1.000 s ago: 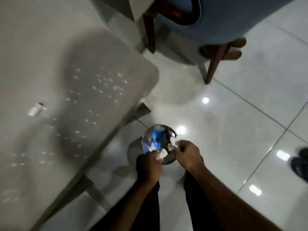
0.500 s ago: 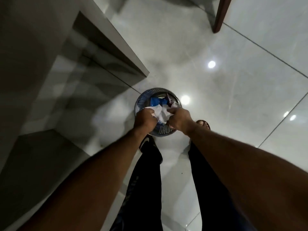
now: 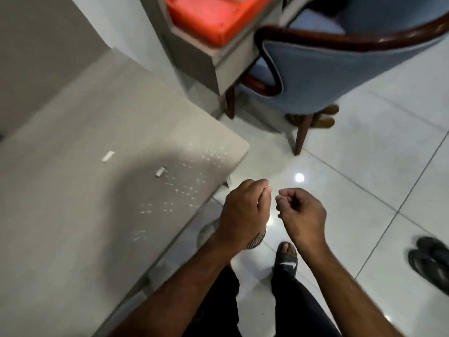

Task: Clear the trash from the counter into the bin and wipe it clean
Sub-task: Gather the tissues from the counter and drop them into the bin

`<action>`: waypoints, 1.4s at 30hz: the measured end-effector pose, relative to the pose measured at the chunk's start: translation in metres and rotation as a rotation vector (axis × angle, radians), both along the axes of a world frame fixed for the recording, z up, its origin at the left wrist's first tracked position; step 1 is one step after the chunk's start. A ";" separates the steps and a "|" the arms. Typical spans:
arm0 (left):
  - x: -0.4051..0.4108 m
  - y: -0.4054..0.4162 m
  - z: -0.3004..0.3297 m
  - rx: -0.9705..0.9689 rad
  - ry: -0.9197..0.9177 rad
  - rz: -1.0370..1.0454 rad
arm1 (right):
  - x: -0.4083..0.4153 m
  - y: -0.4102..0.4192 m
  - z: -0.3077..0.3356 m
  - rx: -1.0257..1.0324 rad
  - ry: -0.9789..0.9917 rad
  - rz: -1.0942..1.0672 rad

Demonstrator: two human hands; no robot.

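My left hand [image 3: 244,210] and my right hand [image 3: 301,211] hover side by side just past the counter's corner, fingers curled in, nothing visible in either. The metal bin [image 3: 257,239] is almost fully hidden under my left wrist; only a sliver of its ribbed rim shows. On the grey counter [image 3: 73,203] lie two small white scraps, one scrap [image 3: 107,156] farther left and another scrap [image 3: 160,171] nearer the corner, with many tiny white crumbs [image 3: 189,181] scattered toward the corner.
A blue chair [image 3: 340,69] with wooden legs stands beyond the counter corner. An orange cushion [image 3: 213,15] sits on a grey stool at the top. Dark sandals [image 3: 430,261] lie on the white tiled floor at the right. My feet stand beside the bin.
Both hands held crumpled white paper over the bin; now they are lifted away with nothing in them. My view has swung back up toward the counter and chair.
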State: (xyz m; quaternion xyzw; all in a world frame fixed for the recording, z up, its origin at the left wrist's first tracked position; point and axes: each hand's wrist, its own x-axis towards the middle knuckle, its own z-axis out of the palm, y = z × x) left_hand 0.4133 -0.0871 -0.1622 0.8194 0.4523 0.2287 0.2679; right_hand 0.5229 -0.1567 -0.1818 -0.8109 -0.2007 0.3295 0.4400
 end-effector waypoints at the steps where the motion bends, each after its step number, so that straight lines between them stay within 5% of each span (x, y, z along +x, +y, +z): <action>1: -0.009 0.009 0.028 0.067 -0.049 0.008 | -0.004 0.011 0.027 0.041 -0.024 0.008; 5: -0.072 0.056 0.095 0.260 -0.123 0.094 | -0.042 0.065 0.106 0.213 -0.218 0.143; 8: -0.140 0.097 0.106 0.383 0.111 0.232 | -0.090 0.112 0.136 0.293 -0.373 0.363; 14: -0.232 0.147 0.078 0.186 0.590 0.248 | -0.159 0.175 0.122 -0.114 -0.828 1.170; 17: -0.237 0.153 0.059 0.159 0.605 0.163 | -0.169 0.178 0.104 -0.195 -0.961 1.318; 22: -0.228 0.150 0.054 0.207 0.612 0.155 | -0.158 0.175 0.089 -0.150 -1.009 1.322; 25: -0.220 0.143 0.051 0.143 0.567 0.212 | -0.146 0.164 0.089 -0.089 -0.873 1.231; 30: -0.169 0.079 0.060 0.184 0.185 0.331 | -0.110 0.120 0.107 0.099 -0.560 0.825; 34: -0.099 -0.011 0.062 0.152 0.051 0.094 | -0.067 0.054 0.092 0.153 -0.367 0.429; 42: -0.050 -0.070 -0.135 -0.321 0.330 0.108 | -0.006 -0.028 -0.106 -0.236 -0.187 0.398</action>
